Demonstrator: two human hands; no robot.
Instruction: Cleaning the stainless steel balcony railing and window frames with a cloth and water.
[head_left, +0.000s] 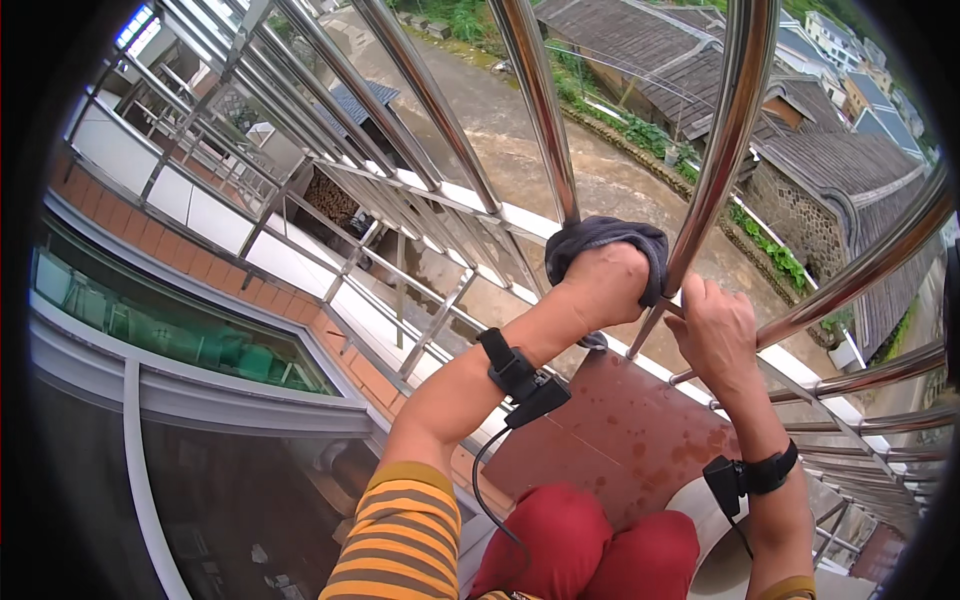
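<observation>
My left hand (613, 276) holds a dark grey cloth (592, 231), bunched against the lower part of an upright stainless-steel bar (551, 142). A loose end of the cloth hangs below my wrist. My right hand (718, 330) is curled around the railing's cross rail, just right of a second shiny upright bar (709, 165). Its fingertips are partly hidden. Both wrists wear black straps with small cabled devices. Under my arms lies a reddish-brown tiled ledge (600, 427) with wet spots.
On the left is a metal-framed window (225, 405) beside an orange-brick strip (135, 217). More steel bars (862, 292) curve away on the right. A pale round object (697, 495) sits by my knees. Beyond the railing, a concrete yard (480, 142) and tiled roofs (637, 45) lie far below.
</observation>
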